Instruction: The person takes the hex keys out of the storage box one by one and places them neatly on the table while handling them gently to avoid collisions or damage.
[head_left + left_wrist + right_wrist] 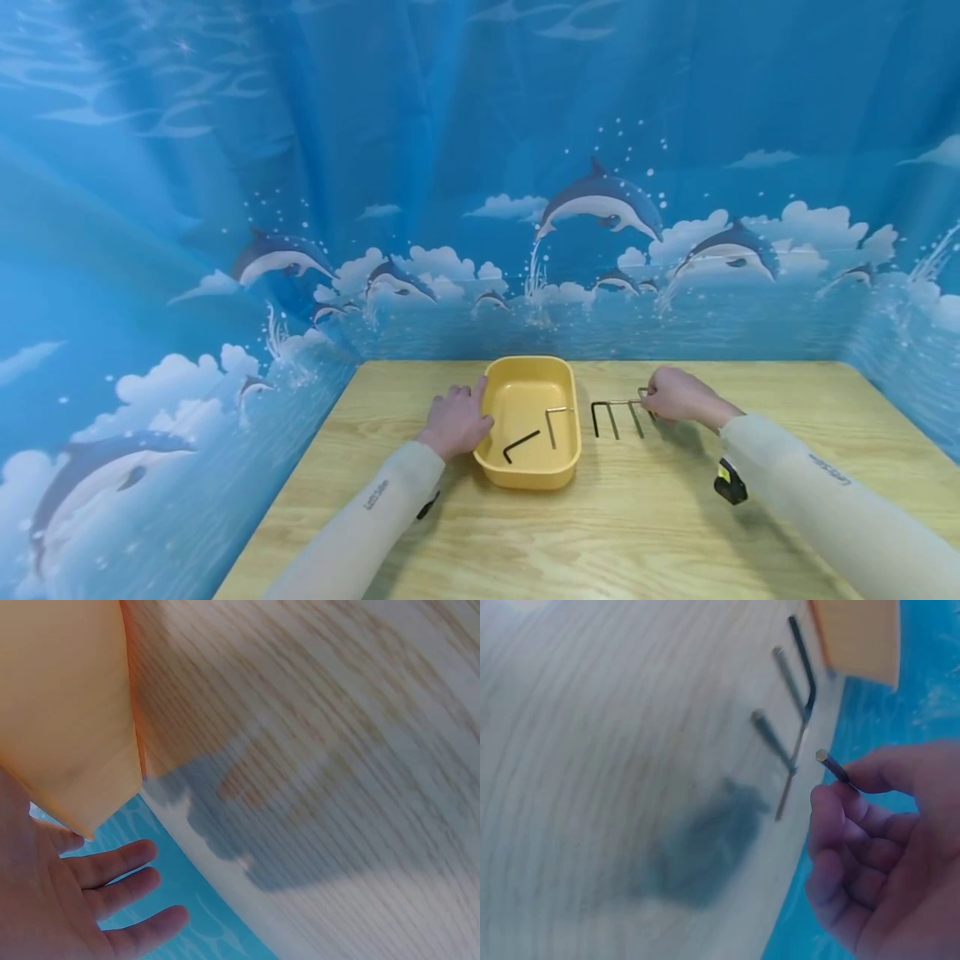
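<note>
A yellow plastic tray [525,481] stands on the table, holding a black hex key [521,443] and a silver hex key [551,429]. My left hand [457,419] touches the tray's left side, its fingers fairly straight in the left wrist view. Right of the tray, my right hand [681,395] pinches a hex key [832,766] between thumb and forefinger, its end raised off the table. Beside that hand lie a black hex key [596,419] and two lighter hex keys, one of them a silver hex key [637,422], in a row.
The light wood-grain table [570,542] ends at a blue curtain [465,167] printed with dolphins, which rises behind and along the left and right sides. A black wrist strap device [730,483] sits under the right sleeve.
</note>
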### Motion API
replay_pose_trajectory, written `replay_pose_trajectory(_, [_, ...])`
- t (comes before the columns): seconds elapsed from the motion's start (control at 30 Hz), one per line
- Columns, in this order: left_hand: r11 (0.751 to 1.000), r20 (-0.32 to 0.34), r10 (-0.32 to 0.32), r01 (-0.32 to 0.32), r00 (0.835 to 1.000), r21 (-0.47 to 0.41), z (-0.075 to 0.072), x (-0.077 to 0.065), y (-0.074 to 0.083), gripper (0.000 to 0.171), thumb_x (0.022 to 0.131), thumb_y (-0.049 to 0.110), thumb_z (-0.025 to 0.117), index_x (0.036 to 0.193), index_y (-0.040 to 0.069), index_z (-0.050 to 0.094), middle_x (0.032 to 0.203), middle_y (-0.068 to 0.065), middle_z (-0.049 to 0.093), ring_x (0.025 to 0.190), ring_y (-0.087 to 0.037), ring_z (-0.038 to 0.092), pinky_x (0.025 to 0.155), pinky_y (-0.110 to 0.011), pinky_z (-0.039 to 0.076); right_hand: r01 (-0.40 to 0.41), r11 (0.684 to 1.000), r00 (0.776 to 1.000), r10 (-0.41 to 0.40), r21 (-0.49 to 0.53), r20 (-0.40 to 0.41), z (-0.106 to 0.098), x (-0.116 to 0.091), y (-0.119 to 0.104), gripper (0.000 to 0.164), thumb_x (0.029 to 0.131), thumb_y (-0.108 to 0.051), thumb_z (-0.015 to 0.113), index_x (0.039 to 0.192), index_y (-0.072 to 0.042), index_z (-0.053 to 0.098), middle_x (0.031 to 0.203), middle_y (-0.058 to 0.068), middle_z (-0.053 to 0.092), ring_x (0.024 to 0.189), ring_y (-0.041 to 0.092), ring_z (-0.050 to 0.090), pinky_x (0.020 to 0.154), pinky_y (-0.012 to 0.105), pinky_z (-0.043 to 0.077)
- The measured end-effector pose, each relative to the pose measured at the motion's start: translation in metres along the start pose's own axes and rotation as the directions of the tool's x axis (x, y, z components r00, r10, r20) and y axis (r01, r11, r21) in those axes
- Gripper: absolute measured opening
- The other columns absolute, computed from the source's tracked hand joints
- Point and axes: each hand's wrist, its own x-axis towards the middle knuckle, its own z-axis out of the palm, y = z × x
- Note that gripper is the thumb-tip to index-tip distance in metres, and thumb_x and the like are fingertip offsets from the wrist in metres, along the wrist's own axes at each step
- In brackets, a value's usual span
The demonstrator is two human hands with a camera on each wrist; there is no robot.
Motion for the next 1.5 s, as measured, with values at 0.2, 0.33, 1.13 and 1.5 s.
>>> replay_pose_trajectory(0.2, [1.000,0.001,0.010,-0.010,1.000,0.004,-0.001,0.005,0.004,0.071,0.101,0.042,0.049,0.161,0.015,0.024,0.146,-0.018,0.052,0.139,-0.037,0.044,0.106,-0.060,0.040,-0.044,0.999,0.998,0.044,-0.016,-0.038,0.002,-0.002,0.021,0.043,0.098,-0.020,0.057,0.056,-0.017,0.050,0.047,-0.006,0.039,0.042,0.009,0.031,0.053,0.031,0.040])
replay_pose_trajectory(0.33, [1.000,0.002,0.006,-0.005,1.000,-0.026,-0.001,0.004,0.004,0.071,0.100,0.041,0.050,0.161,0.015,0.024,0.146,-0.019,0.052,0.140,-0.038,0.043,0.107,-0.062,0.039,-0.085,0.996,0.995,0.082,-0.039,-0.059,0.007,-0.001,0.029,0.043,0.096,-0.018,0.055,0.054,-0.019,0.046,0.047,-0.006,0.037,0.042,0.010,0.032,0.051,0.029,0.037])
replay_pose_trajectory(1.13, [0.999,-0.009,0.004,-0.004,1.000,-0.041,0.001,0.000,0.001,0.070,0.101,0.041,0.050,0.161,0.016,0.025,0.145,-0.018,0.053,0.138,-0.037,0.045,0.106,-0.061,0.040,-0.163,0.984,0.986,0.160,-0.069,-0.053,0.017,0.005,0.028,0.039,0.095,-0.016,0.056,0.057,-0.012,0.062,0.046,-0.005,0.042,0.041,0.011,0.040,0.049,0.029,0.039])
replay_pose_trajectory(1.5, [0.999,-0.008,-0.001,0.000,1.000,-0.042,0.000,0.000,0.001,0.070,0.100,0.041,0.051,0.161,0.015,0.026,0.145,-0.019,0.053,0.138,-0.038,0.045,0.105,-0.061,0.040,-0.151,0.985,0.987,0.147,-0.079,-0.057,0.019,0.005,0.026,0.038,0.094,-0.015,0.054,0.059,-0.011,0.068,0.046,-0.005,0.042,0.043,0.011,0.039,0.047,0.028,0.037])
